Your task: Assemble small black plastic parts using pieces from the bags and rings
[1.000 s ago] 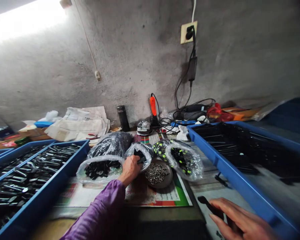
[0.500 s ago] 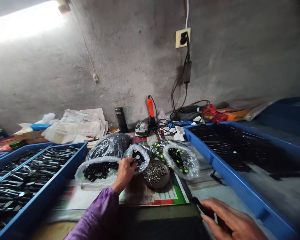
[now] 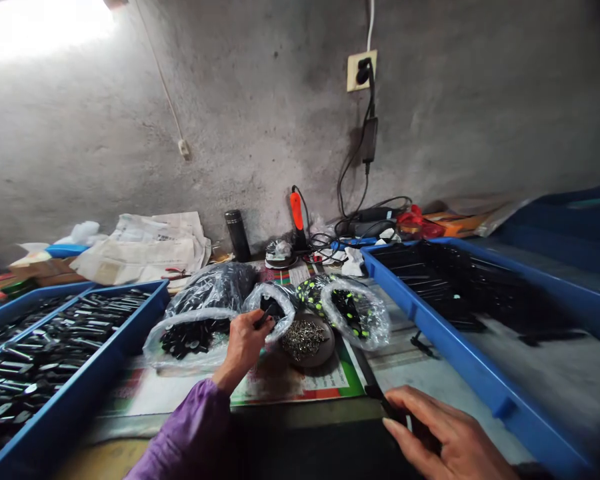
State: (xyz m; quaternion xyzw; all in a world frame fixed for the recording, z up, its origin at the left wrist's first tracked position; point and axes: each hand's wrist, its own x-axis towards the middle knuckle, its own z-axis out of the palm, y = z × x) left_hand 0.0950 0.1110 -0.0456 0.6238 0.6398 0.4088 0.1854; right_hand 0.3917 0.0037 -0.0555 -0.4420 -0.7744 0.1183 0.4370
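My left hand point(image 3: 244, 341), in a purple sleeve, is at the mouth of a small clear bag point(image 3: 289, 321) of black parts. Its fingertips pinch a small dark piece point(image 3: 263, 315) whose kind I cannot make out. At the lower right, my right hand point(image 3: 443, 430) is closed on a long thin black part point(image 3: 373, 385), partly hidden by the fingers. Left of the small bag lies a bigger bag point(image 3: 153, 347) of black pieces. A round dish point(image 3: 325, 357) of small shiny metal pieces, like screws or rivets, stands between the hands.
A blue tray point(image 3: 105, 363) of black and shiny metal parts borders the left. Another blue tray point(image 3: 453, 347) with long black parts borders the right. Behind the dish is a bag point(image 3: 383, 320) with black-and-yellow pieces. A black cylinder point(image 3: 237, 237) and an orange-handled tool point(image 3: 297, 212) stand by the wall.
My left hand has drawn slightly back from inside the small bag's mouth, a dark piece now showing at its fingertips. My right hand has moved slightly left and up with the black part.
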